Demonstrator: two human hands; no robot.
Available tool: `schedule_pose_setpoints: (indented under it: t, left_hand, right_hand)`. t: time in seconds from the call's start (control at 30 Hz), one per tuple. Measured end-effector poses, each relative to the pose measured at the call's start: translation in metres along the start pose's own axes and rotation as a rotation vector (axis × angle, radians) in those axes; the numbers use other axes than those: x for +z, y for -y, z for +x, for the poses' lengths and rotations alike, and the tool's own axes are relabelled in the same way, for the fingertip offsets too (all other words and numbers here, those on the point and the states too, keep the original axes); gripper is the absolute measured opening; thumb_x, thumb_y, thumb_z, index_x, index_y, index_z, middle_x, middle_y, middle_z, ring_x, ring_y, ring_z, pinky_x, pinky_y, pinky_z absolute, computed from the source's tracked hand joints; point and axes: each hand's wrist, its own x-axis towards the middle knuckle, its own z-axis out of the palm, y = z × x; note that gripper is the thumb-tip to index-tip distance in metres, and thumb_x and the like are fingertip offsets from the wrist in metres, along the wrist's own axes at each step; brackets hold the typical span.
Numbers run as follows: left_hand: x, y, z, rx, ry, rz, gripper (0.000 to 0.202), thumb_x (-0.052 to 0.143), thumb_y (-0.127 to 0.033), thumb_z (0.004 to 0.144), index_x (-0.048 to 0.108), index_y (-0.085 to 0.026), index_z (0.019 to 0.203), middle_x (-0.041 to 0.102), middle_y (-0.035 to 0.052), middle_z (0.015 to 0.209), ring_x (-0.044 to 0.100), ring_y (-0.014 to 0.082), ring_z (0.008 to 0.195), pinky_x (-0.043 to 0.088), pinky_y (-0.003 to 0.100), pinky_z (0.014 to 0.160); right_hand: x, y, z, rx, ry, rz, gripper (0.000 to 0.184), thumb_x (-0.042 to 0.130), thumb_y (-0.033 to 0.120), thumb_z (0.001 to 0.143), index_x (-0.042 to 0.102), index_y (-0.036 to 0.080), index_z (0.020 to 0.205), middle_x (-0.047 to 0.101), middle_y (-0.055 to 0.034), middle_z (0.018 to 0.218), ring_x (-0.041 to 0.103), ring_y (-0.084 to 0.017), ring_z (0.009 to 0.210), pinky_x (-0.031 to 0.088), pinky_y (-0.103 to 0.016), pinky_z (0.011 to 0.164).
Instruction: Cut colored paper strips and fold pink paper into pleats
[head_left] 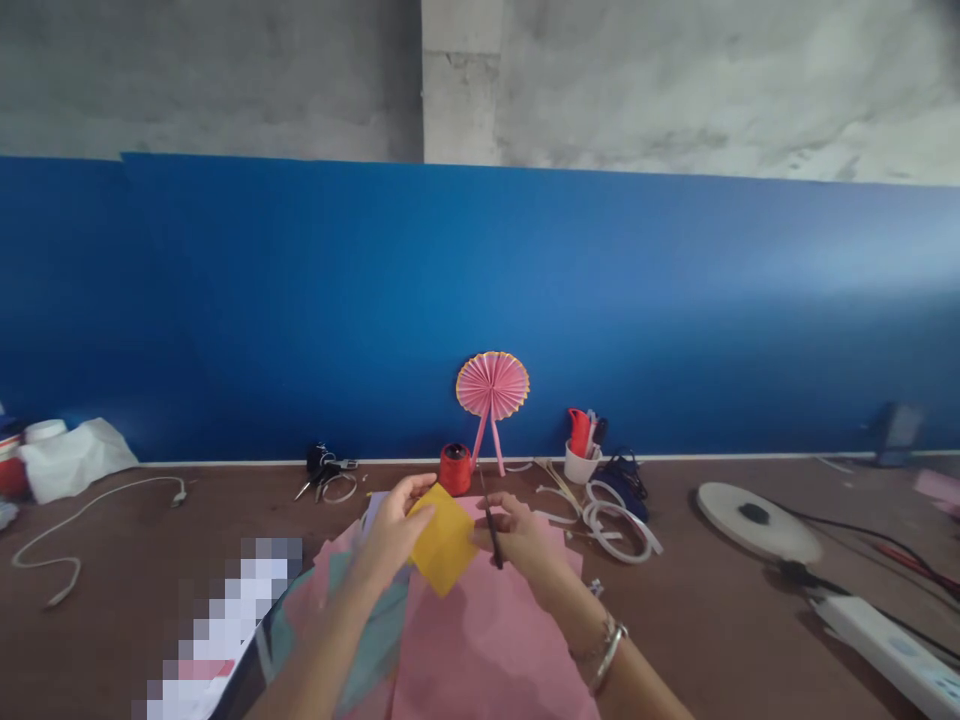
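Note:
My left hand (394, 525) pinches the upper left edge of a small yellow paper square (444, 542), held just above the table. My right hand (523, 538) is closed around a thin dark tool (491, 525), apparently scissors or a blade, that stands upright at the paper's right edge. Both hands hover over large pink paper sheets (487, 640) spread on the brown table (150, 560). A bracelet sits on my right wrist (604, 650).
A pink pleated paper fan (492, 386) leans on the blue wall, with a red thread spool (454, 468) in front. Scissors and keys (324, 468), a white cup of pens (583, 450), white tape strips (619, 525), a white cable (82, 510), a round lamp base (757, 520) and a power strip (892, 650) lie around.

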Motion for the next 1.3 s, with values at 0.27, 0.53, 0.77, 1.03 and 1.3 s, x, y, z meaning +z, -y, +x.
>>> schedule_pose_setpoints:
  t: [0.27,0.53,0.77,1.03,1.3]
  left_hand:
    - [0.016,0.007,-0.006,-0.277,0.097,-0.407,0.046,0.071,-0.027,0.066,0.060,-0.014,0.109,0.071,0.0111,0.097,0.069,0.0237,0.087,0.055,0.031,0.073]
    - [0.006,0.008,0.003,-0.298,-0.095,-0.394,0.018,0.062,-0.023,0.078,0.065,-0.013,0.093,0.073,0.0093,0.089,0.070,0.0195,0.075,0.055,0.026,0.066]
    - [0.001,0.006,0.003,-0.271,-0.101,-0.446,0.025,0.067,-0.024,0.075,0.065,-0.012,0.097,0.073,0.0117,0.091,0.070,0.0217,0.078,0.055,0.026,0.064]
    - [0.005,0.006,0.001,-0.328,-0.026,-0.463,0.022,0.069,-0.023,0.075,0.067,-0.009,0.092,0.073,0.0137,0.089,0.070,0.0220,0.076,0.055,0.026,0.064]
    - [0.004,0.004,0.000,-0.328,-0.010,-0.455,0.022,0.067,-0.023,0.076,0.067,-0.009,0.093,0.073,0.0139,0.089,0.070,0.0216,0.075,0.054,0.026,0.064]
  right_hand:
    - [0.003,-0.018,0.009,-0.227,-0.113,0.063,0.030,0.065,0.022,0.060,0.056,0.020,0.089,0.055,0.0055,0.058,0.048,-0.010,0.052,0.033,-0.019,0.045]
    - [-0.021,-0.006,0.008,-0.113,0.050,-0.161,0.033,0.066,0.032,0.066,0.058,0.018,0.095,0.056,0.0034,0.062,0.053,-0.012,0.058,0.034,-0.019,0.044]
    - [-0.037,-0.011,0.011,-0.018,0.262,-0.291,0.036,0.068,0.034,0.069,0.058,0.017,0.099,0.062,0.0005,0.070,0.056,-0.011,0.058,0.032,-0.018,0.041]
    - [-0.035,-0.017,0.011,-0.079,0.321,-0.250,0.039,0.065,0.044,0.075,0.057,0.016,0.103,0.068,-0.0046,0.077,0.061,-0.013,0.064,0.035,-0.018,0.044]
    - [-0.036,-0.017,0.012,-0.069,0.276,-0.249,0.040,0.065,0.043,0.075,0.057,0.016,0.103,0.068,-0.0042,0.074,0.060,-0.012,0.061,0.035,-0.018,0.044]
